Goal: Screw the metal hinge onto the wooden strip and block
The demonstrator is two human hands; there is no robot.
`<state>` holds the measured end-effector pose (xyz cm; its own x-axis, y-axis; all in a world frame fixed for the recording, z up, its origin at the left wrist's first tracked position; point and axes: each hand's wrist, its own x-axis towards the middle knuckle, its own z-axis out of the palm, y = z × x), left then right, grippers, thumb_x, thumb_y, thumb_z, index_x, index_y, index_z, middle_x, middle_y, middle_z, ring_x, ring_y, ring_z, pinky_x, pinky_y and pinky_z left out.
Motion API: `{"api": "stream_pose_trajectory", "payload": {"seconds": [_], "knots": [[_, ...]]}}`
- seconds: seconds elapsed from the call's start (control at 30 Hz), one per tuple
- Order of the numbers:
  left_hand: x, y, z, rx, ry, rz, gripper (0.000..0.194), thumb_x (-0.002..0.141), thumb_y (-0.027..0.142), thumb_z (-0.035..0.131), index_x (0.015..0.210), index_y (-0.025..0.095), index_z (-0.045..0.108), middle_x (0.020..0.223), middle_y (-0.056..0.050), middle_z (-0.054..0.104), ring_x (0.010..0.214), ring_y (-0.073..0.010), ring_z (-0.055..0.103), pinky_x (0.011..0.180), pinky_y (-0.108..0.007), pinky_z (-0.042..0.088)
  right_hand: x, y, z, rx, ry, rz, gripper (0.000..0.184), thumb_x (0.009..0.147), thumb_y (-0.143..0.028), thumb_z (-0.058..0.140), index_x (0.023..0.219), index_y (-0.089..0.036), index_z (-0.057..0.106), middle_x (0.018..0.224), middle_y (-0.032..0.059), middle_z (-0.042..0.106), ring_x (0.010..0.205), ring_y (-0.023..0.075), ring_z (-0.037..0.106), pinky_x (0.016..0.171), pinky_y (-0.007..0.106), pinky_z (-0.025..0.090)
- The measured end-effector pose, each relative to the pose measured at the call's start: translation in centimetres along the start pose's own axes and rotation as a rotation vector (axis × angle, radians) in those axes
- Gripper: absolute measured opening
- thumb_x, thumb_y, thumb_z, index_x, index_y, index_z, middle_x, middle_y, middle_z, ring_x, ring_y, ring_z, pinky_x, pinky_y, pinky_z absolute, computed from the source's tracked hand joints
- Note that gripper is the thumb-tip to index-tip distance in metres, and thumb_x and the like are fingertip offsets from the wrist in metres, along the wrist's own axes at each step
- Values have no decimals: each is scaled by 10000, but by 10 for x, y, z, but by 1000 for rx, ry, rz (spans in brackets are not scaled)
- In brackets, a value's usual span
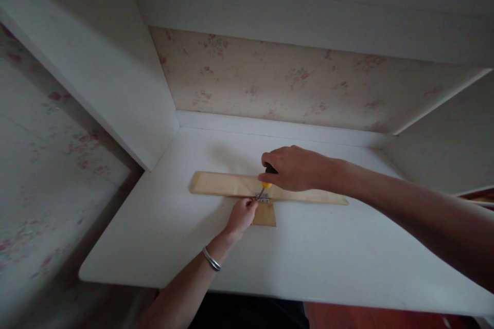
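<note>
My right hand [295, 168] is wrapped round a screwdriver [266, 184] with a black and yellow handle. Its shaft slants down to a small metal hinge [264, 198]. The hinge lies across the joint between a long pale wooden board [219, 183] and a short wooden piece [266, 216] on the near side. Close to the screwdriver's tip, my left hand [241, 217] has its fingers pinched together at the hinge's left edge. Whatever those fingers hold is too small to make out. Part of the long board is hidden behind my right hand.
Everything lies on a white desk top [328, 252] with a rounded front left corner. A white side panel [116, 61] rises at the left, and floral wallpaper [250, 77] covers the back. A white shelf [270, 10] overhangs the desk. Reddish flooring [347, 317] shows below the front edge.
</note>
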<state>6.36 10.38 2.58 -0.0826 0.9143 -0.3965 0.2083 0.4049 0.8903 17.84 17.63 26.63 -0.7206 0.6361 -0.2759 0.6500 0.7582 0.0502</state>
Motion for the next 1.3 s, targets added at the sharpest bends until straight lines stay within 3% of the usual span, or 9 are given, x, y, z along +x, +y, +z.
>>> {"api": "stream_pose_trajectory", "payload": {"seconds": [0.13,0.3,0.47,0.6,0.77,0.9,1.0,1.13,1.3], "knots": [[0,0,0,11,-10,-4,272,859,338,479,649,174,534,473,43,446,403,-103,439,399,-229,246,-2,0,-1,51,-17,-153,212,879,-222,462,1037,-197,601,1042,89,643,806,202,618,630,296,399],[-1,1,-1,19,0,9,270,863,336,482,653,172,533,483,44,456,401,-98,434,404,-223,257,-2,0,0,24,-20,-67,284,899,-402,476,1003,-179,616,953,107,654,779,240,621,613,317,403],[0,0,-1,19,-4,4,279,871,327,481,641,174,523,466,47,447,388,-92,431,399,-211,261,-3,1,-1,75,-10,-209,256,845,-206,505,1086,-197,589,1086,86,632,832,207,622,663,301,417],[2,-1,0,1,-12,-2,280,875,332,492,650,170,532,456,50,443,376,-91,430,386,-203,250,-3,-1,-3,66,-12,-112,296,884,-400,503,1056,-181,603,1002,107,650,798,243,629,624,321,417],[2,-1,1,-12,-9,15,256,869,298,494,646,174,513,472,49,450,383,-88,428,373,-193,246,-2,-2,-4,51,-26,-146,273,847,-222,507,1104,-190,595,1100,104,635,841,228,633,653,313,419],[1,-1,1,9,-13,9,269,874,309,475,645,177,521,456,45,443,381,-96,429,370,-196,247,-3,-2,-3,31,9,-48,322,870,-385,523,1116,-187,586,1059,113,639,842,263,631,647,334,427],[1,-1,0,20,3,13,253,869,302,481,658,172,533,480,40,464,391,-94,438,380,-196,257,-3,0,-2,34,18,-99,229,894,-254,463,1055,-168,601,1030,115,639,852,235,628,687,328,428],[0,-1,0,21,-2,25,242,866,297,476,669,170,541,488,38,465,396,-102,451,376,-204,253,-4,-1,-3,73,13,-131,370,795,-216,552,1166,-213,548,1216,92,575,815,217,636,626,312,426],[1,-1,1,24,-2,10,252,865,318,481,667,173,536,473,40,459,391,-107,445,369,-208,258,-2,-3,-3,19,24,-56,261,925,-318,423,1011,-156,608,983,123,653,837,256,637,655,340,432]]}}
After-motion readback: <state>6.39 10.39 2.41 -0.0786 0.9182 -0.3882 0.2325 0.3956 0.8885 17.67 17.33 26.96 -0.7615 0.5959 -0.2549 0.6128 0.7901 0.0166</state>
